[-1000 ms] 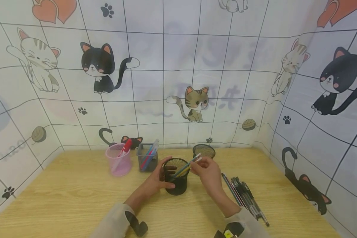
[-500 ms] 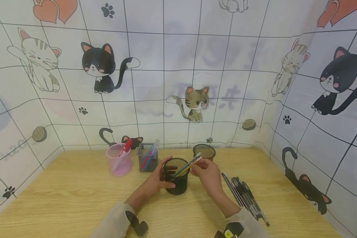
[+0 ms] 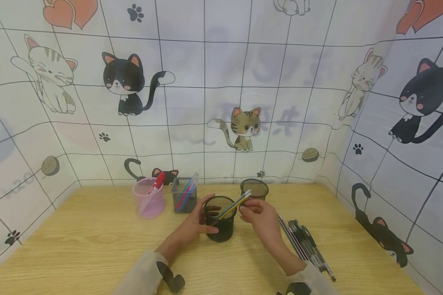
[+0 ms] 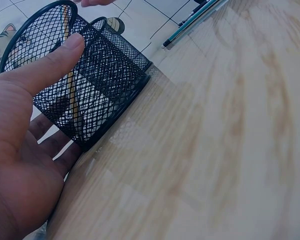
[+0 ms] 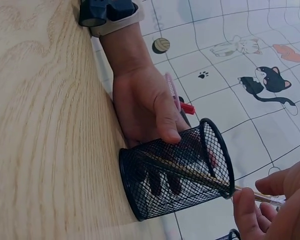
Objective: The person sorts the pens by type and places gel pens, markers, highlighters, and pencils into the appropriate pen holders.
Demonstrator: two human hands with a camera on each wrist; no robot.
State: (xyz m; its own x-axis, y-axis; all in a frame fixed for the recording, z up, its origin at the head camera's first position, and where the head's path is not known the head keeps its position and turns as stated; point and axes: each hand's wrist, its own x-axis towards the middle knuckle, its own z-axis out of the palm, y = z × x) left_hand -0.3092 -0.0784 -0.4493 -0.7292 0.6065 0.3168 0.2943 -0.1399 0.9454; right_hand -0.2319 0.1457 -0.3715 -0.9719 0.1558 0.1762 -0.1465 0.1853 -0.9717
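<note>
A round black mesh pen cup [image 3: 221, 229] stands upright on the wooden table. My left hand [image 3: 192, 229] holds it from the left, thumb in front and fingers behind, seen through the mesh in the right wrist view. Two pencils, one blue and one yellow [image 3: 229, 212], lean in the cup with their eraser ends over its right rim. Close to those ends is my right hand [image 3: 262, 219]. In the right wrist view its thumb and forefinger [image 5: 246, 202] stand apart, on either side of a pencil [image 5: 195, 172], not visibly pinching it.
Behind stand a pink cup [image 3: 149, 203] with a red marker, a square mesh holder [image 3: 179, 203] with several pens, and another round mesh cup [image 3: 254, 189]. Several pens and pencils [image 3: 306, 241] lie at the right. A cat-printed wall sheet [image 3: 184, 102] encloses the table.
My right hand has loosened from the pencils and drawn slightly right and down. The pencils now lean on the cup's rim. My left hand keeps its hold.
</note>
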